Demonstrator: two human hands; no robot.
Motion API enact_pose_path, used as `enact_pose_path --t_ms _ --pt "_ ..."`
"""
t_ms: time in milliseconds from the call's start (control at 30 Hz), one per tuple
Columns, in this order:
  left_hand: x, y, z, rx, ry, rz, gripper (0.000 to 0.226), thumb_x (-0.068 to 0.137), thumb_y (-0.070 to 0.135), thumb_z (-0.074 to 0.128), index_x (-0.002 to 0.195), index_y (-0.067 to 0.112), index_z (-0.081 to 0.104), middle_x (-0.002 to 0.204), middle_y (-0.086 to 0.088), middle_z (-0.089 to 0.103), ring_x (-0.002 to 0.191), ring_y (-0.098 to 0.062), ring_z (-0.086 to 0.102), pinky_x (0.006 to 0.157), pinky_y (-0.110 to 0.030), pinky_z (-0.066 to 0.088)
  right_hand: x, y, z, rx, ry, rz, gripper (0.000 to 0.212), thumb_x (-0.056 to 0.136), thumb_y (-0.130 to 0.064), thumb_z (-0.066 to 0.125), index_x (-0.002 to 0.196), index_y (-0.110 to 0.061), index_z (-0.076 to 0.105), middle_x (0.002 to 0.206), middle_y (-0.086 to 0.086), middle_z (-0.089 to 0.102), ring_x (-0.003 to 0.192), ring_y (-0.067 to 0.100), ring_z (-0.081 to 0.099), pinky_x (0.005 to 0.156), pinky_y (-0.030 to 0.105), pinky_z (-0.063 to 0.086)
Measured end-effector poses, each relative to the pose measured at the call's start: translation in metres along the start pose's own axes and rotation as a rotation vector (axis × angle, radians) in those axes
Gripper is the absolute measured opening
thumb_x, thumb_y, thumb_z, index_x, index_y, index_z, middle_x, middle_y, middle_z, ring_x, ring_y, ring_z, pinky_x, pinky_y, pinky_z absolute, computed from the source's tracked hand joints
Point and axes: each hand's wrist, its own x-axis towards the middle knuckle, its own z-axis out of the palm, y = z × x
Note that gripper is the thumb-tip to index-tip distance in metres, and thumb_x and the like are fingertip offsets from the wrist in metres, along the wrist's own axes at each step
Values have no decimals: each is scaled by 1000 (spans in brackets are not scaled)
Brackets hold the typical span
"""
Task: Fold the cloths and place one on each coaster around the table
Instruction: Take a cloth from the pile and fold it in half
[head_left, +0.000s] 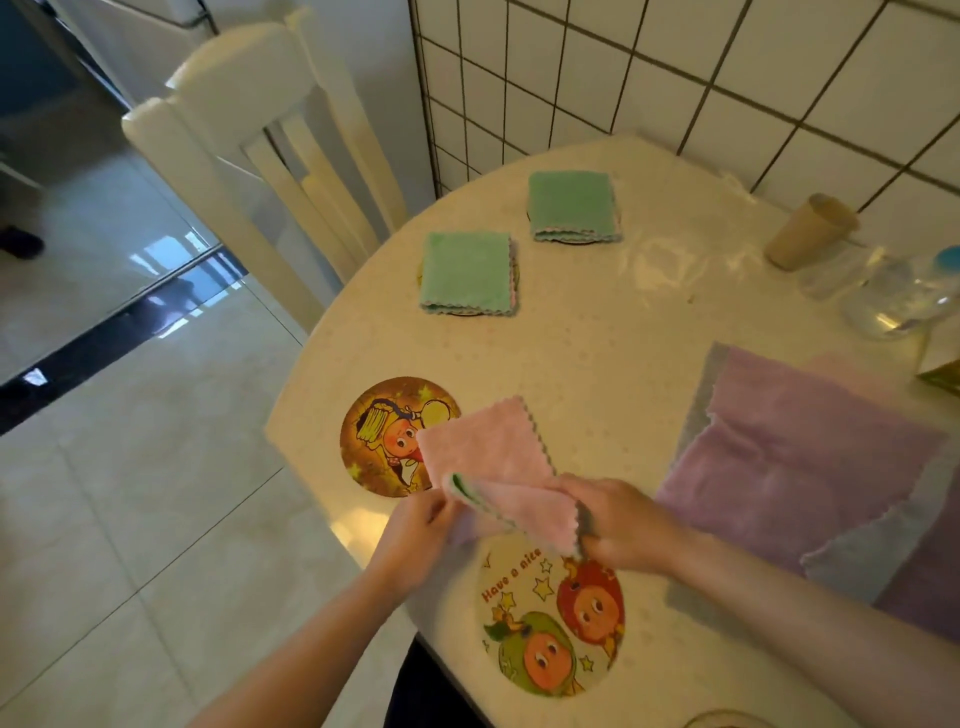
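A pink cloth (491, 457) is held up just above the tabletop (613, 338) near its front edge, pinched at one side by the left hand (415, 530) and at the other by the right hand (618, 519), fingers of both curled onto the fabric. The cloth is seen folded over on itself: fluffy pink outside, a zigzag-cut edge, a green layer peeking out at the fold by the left hand. One corner is draped over the orange cartoon coaster (387, 436) by the left edge. Directly beneath the hands, a white coaster (550, 623) printed with two fruit faces and "Have a nice" is lying bare. Further back, toward the far edge, two green cloths (467, 278) (571, 205) are laid folded square, each on a coaster barely visible under it. At the right edge, purple cloths (789, 457) are spread flat and unfolded, overlapping. A beige cup (808, 231) is standing near the tiled wall (727, 67)
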Motion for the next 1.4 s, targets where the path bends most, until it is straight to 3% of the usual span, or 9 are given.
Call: enact_pose_path --t_ms 67,233,533,800,933,1033,1200,1300,1400 --pt "12 1 -4 -215 59 -125 50 94 47 48 87 1 69 78 -17 68 73 -38 63 74 -55 53 21 -4 0 213 146 158 6 86 -29 58 91 -28 56 81 -6 64 73 15 61 63 38 51" --pt "27 6 -4 -355 82 -249 39 97 36 49 93 2 67 87 -23 68 77 -34 68 73 -49 59 55 -9 -2 140 243 336 26 91 -38 53 68 -29 46 62 -9 54 56 6 49 52 26 36" --pt "22 0 3 -323 178 -209 35 96 42 48 93 12 66 89 -15 68 81 -31 67 69 -51 58 69 -9 -1 -3 256 348 21 93 -46 42 91 -27 50 75 -8 63 65 16 60 55 36 45" --pt "14 3 5 -363 230 -222 15 92 41 56 97 29 63 95 6 69 86 -10 66 78 -37 58 86 -20 -13 46 219 429 21 82 -33 51 66 -21 44 60 -7 50 61 21 51 51 32 32" --pt "15 4 4 -384 196 -243 24 83 35 71 104 30 60 101 11 68 91 -5 65 78 -33 59 110 -23 -24 291 295 445 14 86 -31 59 88 -18 58 80 -8 61 75 12 58 59 22 42" --pt "16 4 6 -318 217 -264 28 81 28 74 105 24 60 99 12 65 89 -2 62 73 -23 56 120 -21 -25 320 372 419 6 89 -23 59 88 -18 56 80 -9 58 75 11 55 59 17 40" --pt "9 7 13 -189 374 -292 24 75 25 78 86 20 58 86 6 63 80 -10 59 66 -23 52 130 -13 -17 41 337 380 19 89 -18 53 109 -16 51 114 4 51 97 21 53 84 39 47" --pt "2 7 15 -110 422 -318 27 77 23 77 87 23 53 85 8 59 77 -7 55 60 -18 43 136 -20 -20 -163 189 255 43 89 -13 47 131 -17 41 129 4 38 114 23 42 94 36 42" --pt "4 7 18 -5 390 -334 20 81 26 72 84 25 52 86 8 57 76 -6 54 62 -19 45 143 -27 -27 -304 40 236 39 88 -16 43 127 -17 42 127 4 42 113 24 37 93 34 39"
